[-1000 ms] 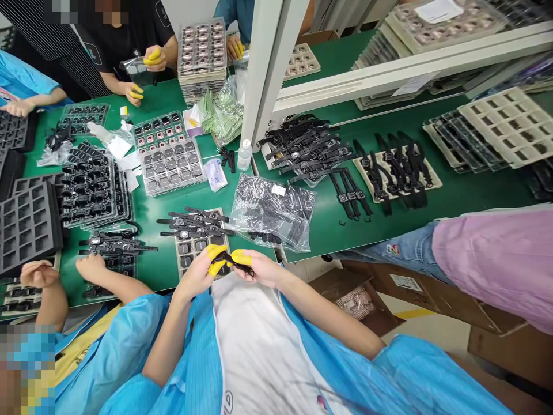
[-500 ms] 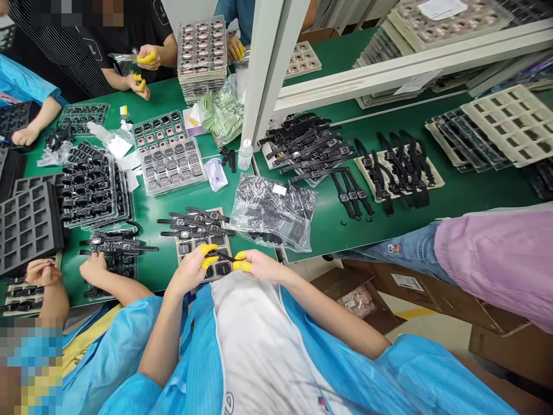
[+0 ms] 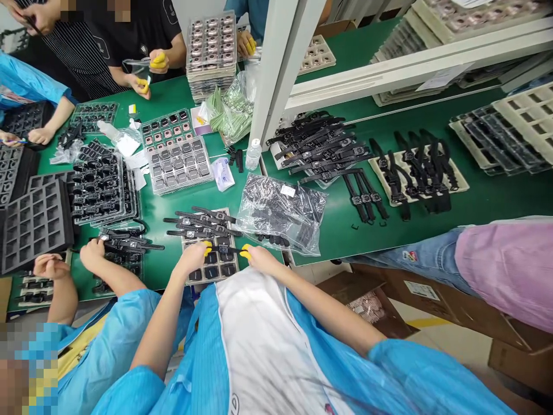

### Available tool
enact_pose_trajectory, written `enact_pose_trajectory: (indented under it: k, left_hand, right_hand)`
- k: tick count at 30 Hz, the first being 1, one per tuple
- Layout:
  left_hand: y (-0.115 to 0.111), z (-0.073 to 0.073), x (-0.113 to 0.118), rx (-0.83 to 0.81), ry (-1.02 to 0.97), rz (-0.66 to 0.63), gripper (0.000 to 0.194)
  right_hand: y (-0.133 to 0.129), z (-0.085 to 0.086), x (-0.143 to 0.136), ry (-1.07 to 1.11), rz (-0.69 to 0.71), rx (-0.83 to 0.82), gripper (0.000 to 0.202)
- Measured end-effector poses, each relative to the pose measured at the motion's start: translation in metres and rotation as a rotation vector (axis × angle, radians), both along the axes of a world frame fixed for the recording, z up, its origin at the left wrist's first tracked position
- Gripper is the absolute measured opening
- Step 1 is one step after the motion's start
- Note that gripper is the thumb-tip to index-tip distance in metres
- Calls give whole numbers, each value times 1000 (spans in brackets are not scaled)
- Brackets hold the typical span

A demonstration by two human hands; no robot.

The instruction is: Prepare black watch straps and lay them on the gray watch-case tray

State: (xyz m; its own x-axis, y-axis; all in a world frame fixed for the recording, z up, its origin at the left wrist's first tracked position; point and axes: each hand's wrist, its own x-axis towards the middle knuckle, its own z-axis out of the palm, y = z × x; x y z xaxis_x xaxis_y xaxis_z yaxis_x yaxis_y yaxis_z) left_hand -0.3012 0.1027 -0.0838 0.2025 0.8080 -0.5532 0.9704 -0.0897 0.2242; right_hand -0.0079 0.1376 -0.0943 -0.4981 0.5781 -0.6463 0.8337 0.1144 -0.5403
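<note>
A black smartwatch (image 3: 224,249) is stretched between my two hands, its square case in the middle and a strap running out to each side. My left hand (image 3: 194,257), with yellow finger covers, is closed on one strap end. The other strap end is pinched by my right hand (image 3: 260,259), also in yellow finger covers. Below the watch lies a tray (image 3: 234,280) with square dark watch cases in its pockets. Several strapped watches (image 3: 201,223) are heaped across the far part of that tray.
A clear bag of black straps (image 3: 283,213) lies beyond my right hand. Farther off are a clear bottle (image 3: 253,154), a tray of watch cases (image 3: 179,164) and a white post (image 3: 276,75). Co-workers' hands (image 3: 92,254) work at the left. A person in pink (image 3: 505,271) stands right.
Both hands have moved slightly forward over the tray, and the watch is now held out straight with its case showing. The camera view has shifted a little left.
</note>
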Motion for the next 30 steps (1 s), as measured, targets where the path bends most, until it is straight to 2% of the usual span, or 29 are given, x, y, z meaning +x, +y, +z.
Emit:
enact_pose_trajectory:
  k: [4,7,9,12,15,17,21,24,27,30]
  left_hand:
    - [21,-29,0,48,33,2,22]
    - [26,-38,2,122,49,0,24]
    - [18,-40,4,193,76,34,29]
    - [-6,-43,10,270,124,110,32]
    - [-31,-47,16,273,137,140,32]
    - [-41,-49,18,269,135,146,37]
    - [-38,-50,21,251,147,154,43]
    - [-28,-49,22,245,134,161,40]
    - [-23,-46,21,252,103,190,32]
    - [-27,-42,15,254,49,257,23]
  right_hand:
    - [15,-29,-17,-6,-65,-45,20]
    - [21,-41,-14,27,-127,-74,14]
    - [19,-46,-4,43,-170,-91,8]
    - [13,-52,21,27,-267,-59,3]
    - [11,-59,50,-33,-430,71,10]
    - [15,-64,65,-68,-537,177,15]
    - [35,-81,80,-72,-714,357,6]
    - [49,-89,80,-69,-774,398,6]
    - [54,-88,81,-82,-758,380,3]
    - [52,-79,86,-100,-740,346,11]
